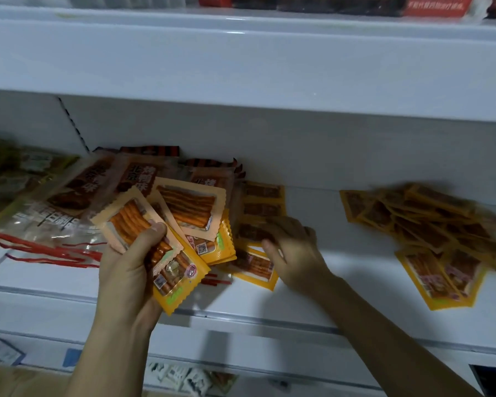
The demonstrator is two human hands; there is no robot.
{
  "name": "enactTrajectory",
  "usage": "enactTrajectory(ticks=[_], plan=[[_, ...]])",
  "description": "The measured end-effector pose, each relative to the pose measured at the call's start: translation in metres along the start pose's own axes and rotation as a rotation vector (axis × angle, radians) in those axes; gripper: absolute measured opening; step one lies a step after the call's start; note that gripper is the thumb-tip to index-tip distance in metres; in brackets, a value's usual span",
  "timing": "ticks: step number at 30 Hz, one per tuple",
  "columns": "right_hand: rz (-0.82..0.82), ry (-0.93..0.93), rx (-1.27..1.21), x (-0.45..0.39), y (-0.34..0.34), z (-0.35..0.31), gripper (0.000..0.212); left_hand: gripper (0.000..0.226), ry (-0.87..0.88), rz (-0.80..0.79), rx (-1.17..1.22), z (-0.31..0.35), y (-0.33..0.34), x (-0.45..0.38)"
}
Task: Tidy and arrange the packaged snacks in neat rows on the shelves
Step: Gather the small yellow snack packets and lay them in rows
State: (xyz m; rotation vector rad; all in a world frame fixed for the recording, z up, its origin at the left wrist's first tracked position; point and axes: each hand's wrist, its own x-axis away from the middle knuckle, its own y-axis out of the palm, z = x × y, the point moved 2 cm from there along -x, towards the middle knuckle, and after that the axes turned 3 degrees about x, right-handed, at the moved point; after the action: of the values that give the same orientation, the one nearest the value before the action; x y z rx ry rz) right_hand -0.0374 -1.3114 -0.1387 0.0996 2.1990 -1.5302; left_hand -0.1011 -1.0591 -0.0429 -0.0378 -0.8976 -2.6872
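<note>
Orange snack packets (166,239) fan from gripping left hand (132,265); right hand (294,247) presses spread fingers on shelf packets (255,224).

L hand (126,262) grips fanned orange snack packs (166,224); R hand (292,247) rests on packs lying on white shelf (327,282).

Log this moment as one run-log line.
left hand: holds fanned orange snack packets | right hand: on packets lying on shelf | loose pile: unsorted, right
</note>
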Motion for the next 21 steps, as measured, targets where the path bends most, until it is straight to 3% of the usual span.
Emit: enactTrajectory(ticks=[5,9,15,21], plan=[[-0.15,-0.075,0.019,0.013,0.006,-0.004,0.046,0.024,0.023,0.018,0.01,-0.004,0.006,0.007],[-0.081,-0.098,-0.07,0.013,-0.001,-0.006,0.04,0.025,0.035,0.032,0.016,-0.006,0.007,0.013],[-0.03,-0.33,-0.172,0.033,-0.011,-0.015,0.017,0.033,0.051,0.04,0.026,-0.011,0.004,0.021],[-0.055,-0.246,-0.244,0.029,-0.011,-0.006,0.015,0.034,0.039,0.043,0.021,-0.015,0.007,0.024]])
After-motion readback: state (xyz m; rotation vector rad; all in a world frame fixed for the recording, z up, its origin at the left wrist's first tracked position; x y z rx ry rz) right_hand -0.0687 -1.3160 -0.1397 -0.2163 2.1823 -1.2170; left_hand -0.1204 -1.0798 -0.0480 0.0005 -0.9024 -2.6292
